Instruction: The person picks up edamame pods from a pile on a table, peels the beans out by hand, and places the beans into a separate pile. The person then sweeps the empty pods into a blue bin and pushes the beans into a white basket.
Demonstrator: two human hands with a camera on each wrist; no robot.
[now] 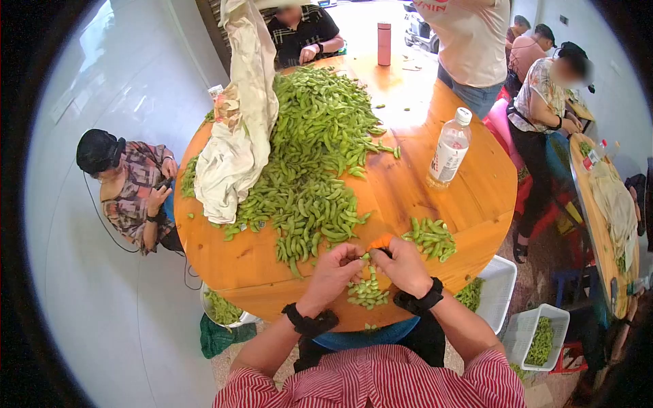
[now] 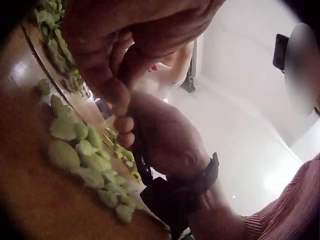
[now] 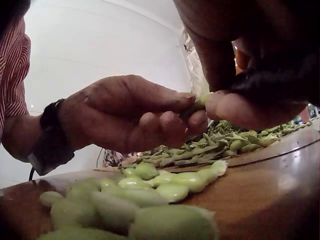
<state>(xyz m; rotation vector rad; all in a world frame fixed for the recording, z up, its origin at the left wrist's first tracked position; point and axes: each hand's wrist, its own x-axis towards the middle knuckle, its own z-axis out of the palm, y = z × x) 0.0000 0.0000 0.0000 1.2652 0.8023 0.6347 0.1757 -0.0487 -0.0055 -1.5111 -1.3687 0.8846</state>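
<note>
Both hands meet over the near edge of the wooden table. My left hand point(image 1: 335, 273) pinches one end of a green pod point(image 3: 202, 101) between thumb and curled fingers. The thumb and fingers of my right hand point(image 1: 405, 266) grip its other end; something orange and black shows around them. Beneath the hands lies a small pile of shelled green beans point(image 1: 368, 294), seen close up in the right wrist view. A large heap of pods point(image 1: 316, 149) stands beyond my left hand, and a smaller group of pods point(image 1: 433, 239) lies beyond my right.
A plastic bottle point(image 1: 450, 148) and a pink flask point(image 1: 384, 44) stand on the table point(image 1: 408, 197). White cloth point(image 1: 235, 149) covers the heap's left side. White baskets point(image 1: 537, 336) sit below on the right, a bowl point(image 1: 228, 309) on the left. Several people are around.
</note>
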